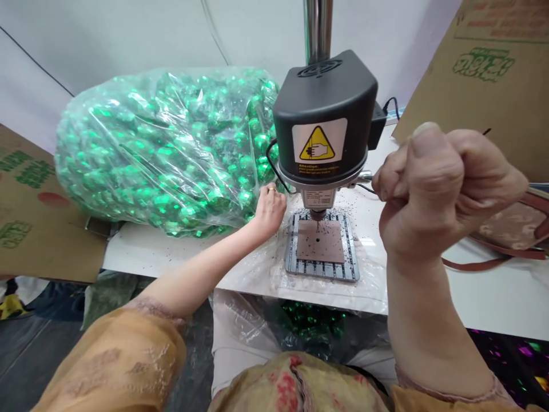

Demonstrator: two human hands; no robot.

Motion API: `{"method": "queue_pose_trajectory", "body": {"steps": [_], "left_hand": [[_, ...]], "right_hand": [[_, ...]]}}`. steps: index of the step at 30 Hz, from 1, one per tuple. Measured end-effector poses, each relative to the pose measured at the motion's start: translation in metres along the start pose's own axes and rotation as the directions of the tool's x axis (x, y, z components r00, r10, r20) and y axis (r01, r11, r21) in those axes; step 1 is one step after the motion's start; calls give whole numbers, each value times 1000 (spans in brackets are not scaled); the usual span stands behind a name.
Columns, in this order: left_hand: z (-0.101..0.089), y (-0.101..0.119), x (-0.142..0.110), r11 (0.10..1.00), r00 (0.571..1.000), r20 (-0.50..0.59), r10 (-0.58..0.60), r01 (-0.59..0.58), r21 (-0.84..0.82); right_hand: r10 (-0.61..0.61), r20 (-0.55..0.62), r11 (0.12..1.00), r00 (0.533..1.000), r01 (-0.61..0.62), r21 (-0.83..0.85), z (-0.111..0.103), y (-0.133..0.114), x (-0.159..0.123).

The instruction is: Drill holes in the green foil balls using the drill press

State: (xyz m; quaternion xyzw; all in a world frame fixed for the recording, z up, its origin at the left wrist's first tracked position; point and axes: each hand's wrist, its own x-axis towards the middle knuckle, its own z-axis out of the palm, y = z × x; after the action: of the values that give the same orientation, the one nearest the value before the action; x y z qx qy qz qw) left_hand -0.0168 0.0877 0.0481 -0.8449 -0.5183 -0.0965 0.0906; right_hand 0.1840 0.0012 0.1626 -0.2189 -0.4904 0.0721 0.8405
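Left of the drill press (326, 103), a clear bag of green beads (167, 143) lies on the desk (158, 254); its loose film could be drawn toward the spinning parts if it crept closer. Just left of the press's lower housing is the left hand (271, 210), its grip narrow with fingers curled; whether they pinch a bead or film I cannot tell. A finger drifting under the chuck could be caught, and the black cable (269, 157) looping beside that hand could snag on it. Directly beneath the press, a brown board (309, 246) rests on the slotted base (352, 269) amid dark shavings (328, 222); unclamped, as it appears, it might twist under load. Right of the press, the right hand (437, 189) is fisted round the lever (364, 176); pressing too hard could bend the bit.
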Motion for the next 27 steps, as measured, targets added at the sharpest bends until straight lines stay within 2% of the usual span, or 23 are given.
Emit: {"method": "queue_pose_trajectory", "body": {"steps": [3, 9, 12, 14, 19, 23, 27], "left_hand": [[-15, -8, 5, 1000, 998, -58, -18, 17, -20], [-48, -17, 5, 986, 994, -96, -54, 68, 151], [-51, -23, 3, 970, 978, -137, -155, 177, 165], [-49, -28, 2, 971, 969, -146, -199, 215, 104], [-50, -36, -2, 985, 962, -211, -173, 174, -16], [-57, -31, -4, 976, 953, -218, -212, 218, 5], [-62, -27, 0, 942, 935, -217, -282, 313, 122]], "right_hand": [[-4, 2, 1000, 1000, 4, 10, -1, 0, -1], [-26, -9, 999, 1000, 26, 31, 1, 2, -1], [-16, -8, 1000, 1000, 16, 5, 0, 1, -1], [3, 0, 1000, 1000, -3, 9, 0, -1, -2], [88, 15, 996, 996, -88, -5, 3, -9, 2], [210, 74, 978, 975, -209, -29, 4, -11, 16], [321, 161, 944, 933, -329, 22, 5, -3, 33]]}}
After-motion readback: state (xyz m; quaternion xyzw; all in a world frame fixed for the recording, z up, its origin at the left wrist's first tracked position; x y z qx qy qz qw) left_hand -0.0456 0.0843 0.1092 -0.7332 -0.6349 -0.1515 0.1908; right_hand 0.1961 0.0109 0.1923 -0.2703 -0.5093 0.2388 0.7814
